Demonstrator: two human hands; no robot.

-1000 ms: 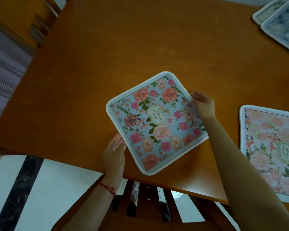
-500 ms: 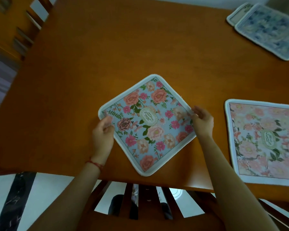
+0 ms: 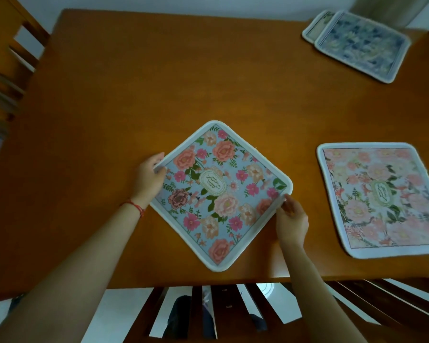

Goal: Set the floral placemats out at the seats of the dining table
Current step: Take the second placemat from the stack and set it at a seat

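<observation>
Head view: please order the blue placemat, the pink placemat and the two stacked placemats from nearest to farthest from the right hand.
1. Blue placemat: the right hand pinches its right corner, and the left hand holds the opposite corner.
2. Pink placemat: lying flat to the right, apart from the hand.
3. Stacked placemats: at the table's far right corner.

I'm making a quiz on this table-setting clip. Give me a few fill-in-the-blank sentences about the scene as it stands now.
1. The blue floral placemat held by both hands lies turned like a ____ to the table edge.
2. The left hand grips it, and that wrist wears a ____ string bracelet.
3. The pink floral placemat lies to the ____ of the right hand.
4. At the far right corner of the table, ____ placemats lie overlapped.

Missing words: diamond; red; right; two
</observation>
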